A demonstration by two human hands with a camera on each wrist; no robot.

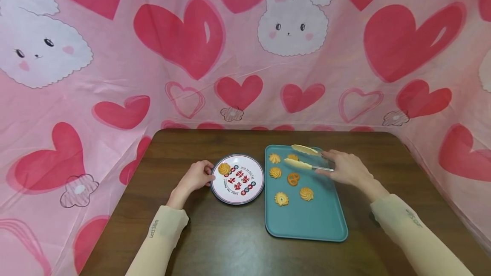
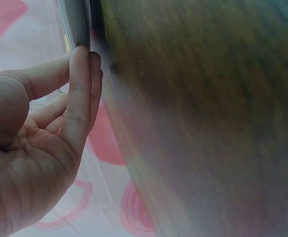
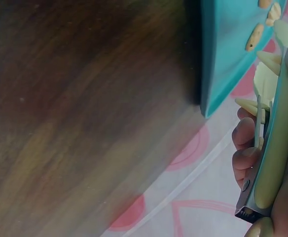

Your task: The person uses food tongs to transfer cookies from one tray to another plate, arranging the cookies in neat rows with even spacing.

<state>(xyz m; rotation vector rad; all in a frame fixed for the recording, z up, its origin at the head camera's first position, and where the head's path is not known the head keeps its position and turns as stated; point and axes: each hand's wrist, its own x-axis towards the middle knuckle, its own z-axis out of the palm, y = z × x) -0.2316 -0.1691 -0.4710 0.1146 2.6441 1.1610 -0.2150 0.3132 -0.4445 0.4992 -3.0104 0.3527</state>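
Observation:
My left hand (image 1: pixel 197 176) pinches the left rim of a round white plate (image 1: pixel 224 188) printed with red characters. One swirled cookie (image 1: pixel 224 168) sits near that rim. Over the upper part of a teal tray (image 1: pixel 307 225), my right hand (image 1: pixel 348 167) grips cream-tipped tongs (image 1: pixel 299 164), their two tips spread apart. Between the tips a cookie (image 1: pixel 293 157) shows on the tray, partly covered. In the right wrist view, fingers wrap round the yellow-green handle of the tongs (image 3: pixel 274 163). In the left wrist view, thumb and fingertips meet at the plate's edge (image 2: pixel 76 24).
Also on the tray lie a pretzel-shaped cookie (image 1: pixel 293 179), a swirled cookie (image 1: pixel 306 194), a cookie near the front (image 1: pixel 281 199) and others along the left side. The brown wooden table (image 1: pixel 218 242) backs onto a pink curtain (image 1: pixel 238 63) with hearts and rabbits.

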